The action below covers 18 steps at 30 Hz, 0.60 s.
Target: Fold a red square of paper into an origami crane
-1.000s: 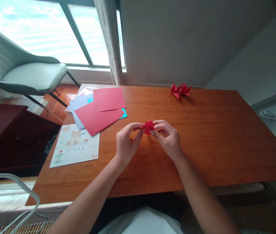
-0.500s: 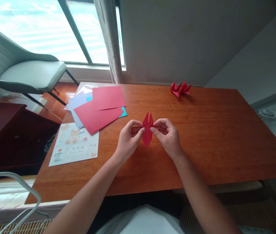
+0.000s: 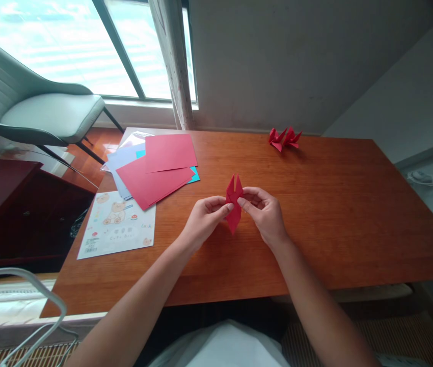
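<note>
A folded red origami paper (image 3: 234, 220) is held upright between both hands over the middle of the table. It has a diamond shape with two narrow points at the top, split by a slit, and one point at the bottom. My left hand (image 3: 209, 216) pinches its left edge, the thumb lying across the front. On the right edge my right hand (image 3: 264, 209) grips it between thumb and fingers. The paper's back and some fingertips are hidden.
Red paper sheets (image 3: 170, 153) overlap pale and blue ones at the table's left. A bear-printed sheet (image 3: 117, 224) lies in front of them. Folded red origami figures (image 3: 285, 139) stand at the back of the wooden table (image 3: 339, 219). A chair (image 3: 52, 114) is beyond the left edge.
My left hand has shifted slightly down and right, its thumb now lower on the origami paper. The paper has tilted a little and moved slightly right. My right hand keeps its grip.
</note>
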Tool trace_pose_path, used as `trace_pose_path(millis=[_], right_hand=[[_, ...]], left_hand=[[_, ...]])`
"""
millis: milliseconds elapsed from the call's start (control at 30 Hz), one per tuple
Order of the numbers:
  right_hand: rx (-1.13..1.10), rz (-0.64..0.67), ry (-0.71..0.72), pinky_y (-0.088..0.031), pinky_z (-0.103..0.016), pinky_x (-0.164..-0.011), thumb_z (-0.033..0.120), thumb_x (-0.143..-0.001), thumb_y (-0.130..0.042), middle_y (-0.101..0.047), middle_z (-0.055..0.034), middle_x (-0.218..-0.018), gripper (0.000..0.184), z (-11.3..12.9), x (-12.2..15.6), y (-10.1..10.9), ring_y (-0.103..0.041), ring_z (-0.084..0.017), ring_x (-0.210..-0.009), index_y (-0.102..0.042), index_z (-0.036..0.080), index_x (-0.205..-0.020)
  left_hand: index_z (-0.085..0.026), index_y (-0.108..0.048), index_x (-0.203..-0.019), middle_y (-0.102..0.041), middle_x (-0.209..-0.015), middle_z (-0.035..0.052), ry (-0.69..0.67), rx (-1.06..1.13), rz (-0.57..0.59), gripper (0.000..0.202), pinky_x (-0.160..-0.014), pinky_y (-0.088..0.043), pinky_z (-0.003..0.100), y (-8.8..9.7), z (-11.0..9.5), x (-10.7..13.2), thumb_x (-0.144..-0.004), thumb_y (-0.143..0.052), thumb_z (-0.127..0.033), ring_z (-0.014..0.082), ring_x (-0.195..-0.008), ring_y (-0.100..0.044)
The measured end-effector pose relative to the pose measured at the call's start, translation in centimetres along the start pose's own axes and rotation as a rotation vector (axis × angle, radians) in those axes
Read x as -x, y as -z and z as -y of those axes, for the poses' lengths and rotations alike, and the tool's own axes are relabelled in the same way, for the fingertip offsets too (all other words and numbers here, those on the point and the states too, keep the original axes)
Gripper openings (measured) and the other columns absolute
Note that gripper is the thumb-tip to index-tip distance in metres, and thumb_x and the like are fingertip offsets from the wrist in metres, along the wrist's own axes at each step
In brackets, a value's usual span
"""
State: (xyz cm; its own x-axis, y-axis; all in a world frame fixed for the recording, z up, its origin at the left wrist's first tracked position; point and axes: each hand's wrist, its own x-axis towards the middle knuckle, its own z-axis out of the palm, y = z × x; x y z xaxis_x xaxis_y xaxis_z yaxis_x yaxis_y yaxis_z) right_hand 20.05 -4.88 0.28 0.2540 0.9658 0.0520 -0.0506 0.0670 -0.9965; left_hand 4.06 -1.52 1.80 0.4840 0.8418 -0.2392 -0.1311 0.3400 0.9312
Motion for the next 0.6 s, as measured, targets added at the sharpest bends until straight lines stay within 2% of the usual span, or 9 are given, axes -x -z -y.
trace_pose_path(millis=[300,433,600], right_hand=[[0.15,0.064,0.028,-0.054,-0.029,-0.07,0.035,-0.081,-0.073,-0.07,-0.003,-0.091,0.022,0.1,0.1,0.1,-0.065,-0.017,-0.08,-0.07,0.022,-0.099],[0.26,0.053,0.183,-0.053,-0.029,-0.07,0.028,-0.085,-0.068,-0.066,-0.0028,-0.101,0.028,0.7,0.4,0.1,-0.063,-0.016,-0.084,-0.067,0.028,-0.113],[0.391,0.202,0.354,-0.054,-0.029,-0.074,0.015,-0.087,-0.06,-0.062,-0.0053,-0.118,0.029,1.5,0.7,0.1,-0.062,-0.02,-0.107,-0.069,0.029,-0.112]], left_hand=[[-0.015,-0.075,-0.093,-0.074,-0.081,0.0047,0.076,0.073,0.015,0.039,-0.063,-0.052,0.024,0.2,-0.4,0.1,-0.071,-0.081,-0.047,0.0157,-0.07,-0.066],[-0.014,-0.074,-0.09,-0.073,-0.079,0.0051,0.055,0.1,-0.041,0.038,-0.066,-0.054,0.025,0.2,-0.4,0.0,-0.073,-0.079,-0.048,0.0153,-0.069,-0.066],[-0.015,-0.074,-0.091,-0.074,-0.084,0.006,0.02,0.14,-0.12,0.038,-0.069,-0.056,0.027,0.4,-0.4,-0.1,-0.073,-0.079,-0.048,0.0168,-0.073,-0.068]])
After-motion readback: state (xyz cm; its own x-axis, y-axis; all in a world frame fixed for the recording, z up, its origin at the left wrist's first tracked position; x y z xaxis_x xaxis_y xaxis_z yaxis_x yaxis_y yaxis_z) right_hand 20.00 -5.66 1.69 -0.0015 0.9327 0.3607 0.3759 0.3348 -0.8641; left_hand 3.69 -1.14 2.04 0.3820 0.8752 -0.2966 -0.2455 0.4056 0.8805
